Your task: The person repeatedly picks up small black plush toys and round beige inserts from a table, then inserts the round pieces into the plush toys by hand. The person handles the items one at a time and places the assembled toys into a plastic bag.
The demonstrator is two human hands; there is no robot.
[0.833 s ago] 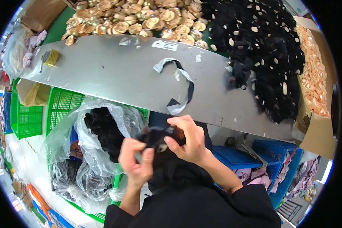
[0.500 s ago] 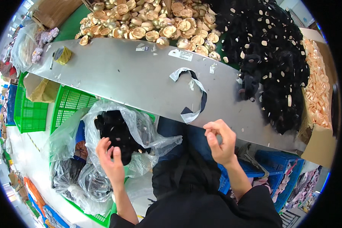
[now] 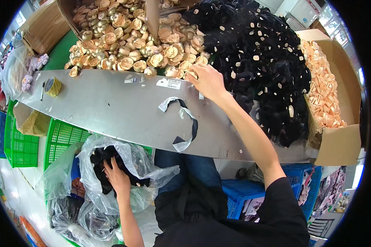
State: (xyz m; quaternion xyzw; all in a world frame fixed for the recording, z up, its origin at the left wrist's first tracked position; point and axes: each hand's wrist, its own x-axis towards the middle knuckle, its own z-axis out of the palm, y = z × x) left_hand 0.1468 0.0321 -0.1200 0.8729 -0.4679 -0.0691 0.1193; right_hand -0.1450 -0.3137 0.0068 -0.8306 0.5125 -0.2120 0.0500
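My right hand (image 3: 208, 81) reaches across the metal table to the near edge of a heap of round, cup-like plastic shells (image 3: 127, 64), beige inside and gold outside. Its thumb and fingers are apart at the shells, and nothing shows in them. My left hand (image 3: 118, 179) lies with spread fingers on black plush pieces (image 3: 98, 158) inside an open clear plastic bag (image 3: 156, 175). Part of the plush is hidden by the bag's folds. Between the hands, a curved black-and-white strip (image 3: 194, 128) rests on the metal table (image 3: 123, 109).
Black furry pieces with pale ovals (image 3: 251, 82) are heaped at the far right. Beside them stands a cardboard box (image 3: 340, 146) of beige plastic parts (image 3: 319, 92). A yellow tape roll (image 3: 52, 87) sits far left. Green baskets (image 3: 64, 138) and blue crates (image 3: 239, 191) stand below the table edge.
My right hand has gone from the table's front edge forward to the shell heap. My left hand has come down onto the black plush in the bag. The whole view has shifted.
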